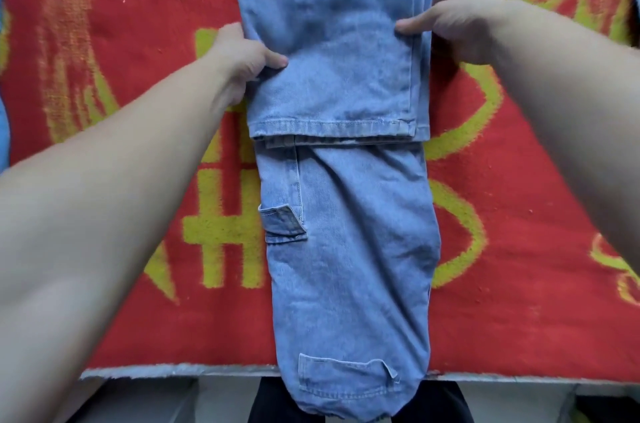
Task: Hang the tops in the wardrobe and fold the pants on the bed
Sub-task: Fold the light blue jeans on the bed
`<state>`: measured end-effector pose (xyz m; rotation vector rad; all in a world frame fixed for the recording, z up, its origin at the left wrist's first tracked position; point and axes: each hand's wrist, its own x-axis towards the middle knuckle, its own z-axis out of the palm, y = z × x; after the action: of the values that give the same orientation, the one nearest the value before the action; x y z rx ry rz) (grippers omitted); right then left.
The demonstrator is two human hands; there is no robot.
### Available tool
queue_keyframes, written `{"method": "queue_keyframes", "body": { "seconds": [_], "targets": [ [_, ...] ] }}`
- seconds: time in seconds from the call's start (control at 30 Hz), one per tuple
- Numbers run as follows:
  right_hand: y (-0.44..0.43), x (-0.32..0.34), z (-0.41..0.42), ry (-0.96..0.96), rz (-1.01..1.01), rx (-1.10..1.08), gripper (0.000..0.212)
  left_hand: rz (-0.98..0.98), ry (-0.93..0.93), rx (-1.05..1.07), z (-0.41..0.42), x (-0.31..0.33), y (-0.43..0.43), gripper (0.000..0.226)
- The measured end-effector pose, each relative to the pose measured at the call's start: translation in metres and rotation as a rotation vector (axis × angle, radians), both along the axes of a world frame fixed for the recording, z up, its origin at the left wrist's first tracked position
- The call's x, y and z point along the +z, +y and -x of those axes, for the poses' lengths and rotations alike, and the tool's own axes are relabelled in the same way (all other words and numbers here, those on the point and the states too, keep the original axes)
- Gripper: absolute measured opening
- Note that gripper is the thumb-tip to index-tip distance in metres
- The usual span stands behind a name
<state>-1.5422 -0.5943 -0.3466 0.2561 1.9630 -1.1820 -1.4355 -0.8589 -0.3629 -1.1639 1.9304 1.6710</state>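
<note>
Head view: my left grip (244, 57) pinches the left edge of the jeans (346, 214), thumb on top. The soft, pale denim lies lengthwise away from me on a coarse red-and-yellow blanket (138, 24), its far half doubled back toward me. My right grip (460, 20) pinches the opposite edge, equally near.
</note>
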Motion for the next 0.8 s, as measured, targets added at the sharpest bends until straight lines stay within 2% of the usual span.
{"method": "queue_keyframes", "body": {
  "seconds": [0.13,0.33,0.5,0.57,0.63,0.73,0.8],
  "targets": [
    [-0.004,0.024,0.005,0.303,0.024,-0.01,0.04,0.028,0.192,0.086,0.009,0.023,0.008,0.052],
    [0.001,0.084,0.017,0.601,0.109,-0.174,0.032,0.003,0.432,0.169,0.038,0.097,0.018,0.043],
    [0.026,0.123,-0.014,0.529,0.177,-0.076,0.047,0.112,0.393,0.021,-0.001,0.138,0.018,0.032],
    [0.04,0.123,-0.045,0.546,0.066,0.028,0.046,0.173,0.341,-0.041,-0.033,0.137,0.022,0.033],
    [0.055,0.117,-0.083,0.558,-0.025,0.161,0.032,0.221,0.245,-0.096,-0.067,0.129,0.024,0.03],
    [0.073,0.097,-0.141,0.588,-0.107,0.242,0.019,0.265,0.138,-0.219,-0.116,0.11,0.026,0.032],
    [0.084,0.076,-0.174,0.598,-0.228,0.31,0.026,0.239,0.117,-0.292,-0.145,0.098,0.029,0.043]
  ]
}}
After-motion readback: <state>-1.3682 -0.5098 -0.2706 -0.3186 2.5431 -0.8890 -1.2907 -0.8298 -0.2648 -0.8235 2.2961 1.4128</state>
